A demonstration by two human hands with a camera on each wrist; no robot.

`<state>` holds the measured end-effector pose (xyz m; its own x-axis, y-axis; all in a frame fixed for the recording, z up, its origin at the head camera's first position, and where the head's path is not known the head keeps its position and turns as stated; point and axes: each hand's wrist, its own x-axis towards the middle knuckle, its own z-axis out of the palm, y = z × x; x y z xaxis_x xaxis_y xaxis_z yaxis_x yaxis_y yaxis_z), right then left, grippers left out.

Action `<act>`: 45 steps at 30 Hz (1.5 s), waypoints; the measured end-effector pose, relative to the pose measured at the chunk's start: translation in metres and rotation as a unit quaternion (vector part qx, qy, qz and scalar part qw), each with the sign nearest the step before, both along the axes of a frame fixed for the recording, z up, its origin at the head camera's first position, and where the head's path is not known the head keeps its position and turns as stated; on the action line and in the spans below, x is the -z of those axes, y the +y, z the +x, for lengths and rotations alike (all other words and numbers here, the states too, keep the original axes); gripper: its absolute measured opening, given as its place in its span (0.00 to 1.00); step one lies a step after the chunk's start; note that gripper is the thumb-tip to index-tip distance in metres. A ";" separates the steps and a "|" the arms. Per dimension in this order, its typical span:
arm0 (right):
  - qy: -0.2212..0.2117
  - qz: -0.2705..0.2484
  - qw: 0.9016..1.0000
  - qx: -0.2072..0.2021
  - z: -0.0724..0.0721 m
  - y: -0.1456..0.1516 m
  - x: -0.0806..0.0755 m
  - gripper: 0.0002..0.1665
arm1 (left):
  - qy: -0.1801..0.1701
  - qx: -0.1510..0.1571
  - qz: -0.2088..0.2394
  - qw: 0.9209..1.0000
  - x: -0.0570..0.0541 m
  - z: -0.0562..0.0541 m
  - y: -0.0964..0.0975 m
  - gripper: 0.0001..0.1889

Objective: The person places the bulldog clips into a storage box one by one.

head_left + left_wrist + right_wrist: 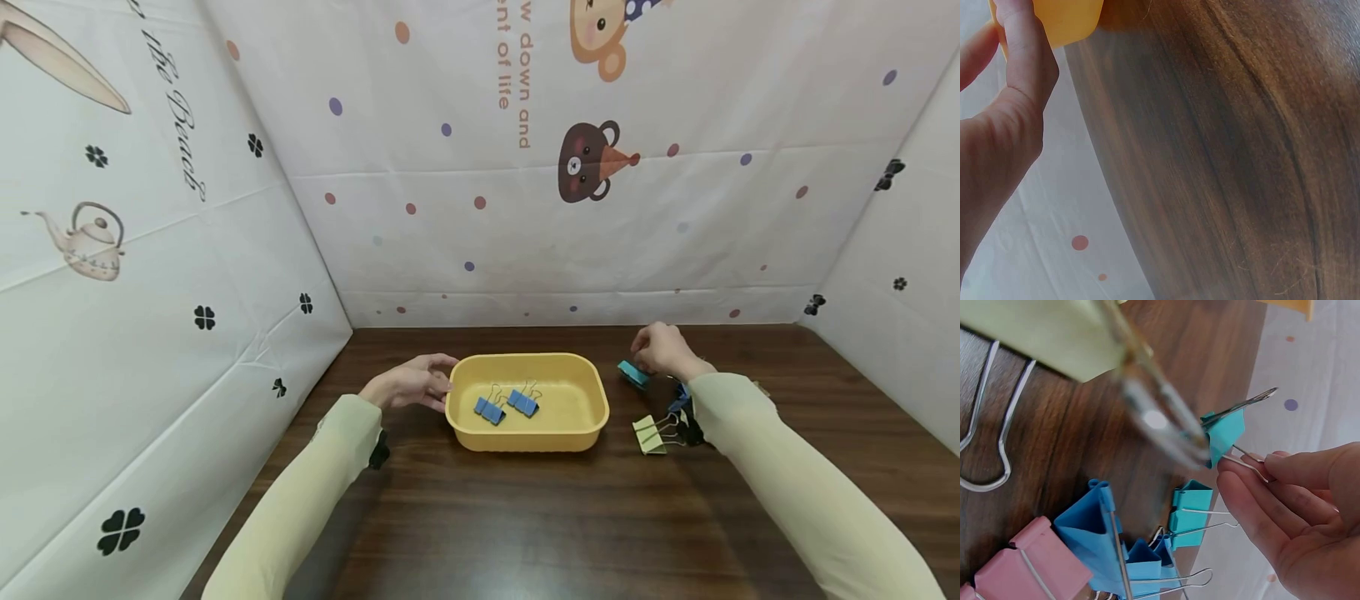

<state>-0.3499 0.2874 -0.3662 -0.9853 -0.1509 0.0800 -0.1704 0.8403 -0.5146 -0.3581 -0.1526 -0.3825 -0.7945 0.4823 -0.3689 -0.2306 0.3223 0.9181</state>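
So from the head cam, there's a yellow bin (525,442) sitting mid-surface (480,517) with two blue clips (522,403) lying in it, side by side. The left hand (411,383) is at the bin's left end, fingers loosely spread and touching it. Over past the right end, the right hand (666,350) has a teal clip (633,375), just beside the bin and outside it, with a yellow clip (649,435) nearer the person, partly in among a dark cluster by the sleeve (731,417). Left wrist cam mostly gets wood grain, but you can see fingers right up against the bin's edge; can't tell how firmly they press. Right wrist cam is the good one: thumb and fingers are pinching a wire handle of the teal clip. Near it sits another teal clip (1191,514), plus some loose blue ones (1088,528) and a pink clip (1032,565). The yellow clip up close has a blurry handle.
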 end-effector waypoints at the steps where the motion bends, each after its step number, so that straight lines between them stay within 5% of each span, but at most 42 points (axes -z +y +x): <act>1: -0.005 -0.012 1.000 -0.001 0.000 0.000 -0.001 0.12 | 0.000 0.000 0.000 1.000 0.000 0.000 0.000 0.31; 14: -0.044 -0.117 0.992 -0.009 0.001 -0.009 -0.018 0.13 | 0.001 0.003 -0.001 1.000 0.000 0.000 0.000 0.31; 45: -0.058 -0.181 0.980 -0.061 0.005 -0.056 -0.047 0.13 | -0.001 0.006 -0.002 1.000 -0.001 -0.001 0.000 0.33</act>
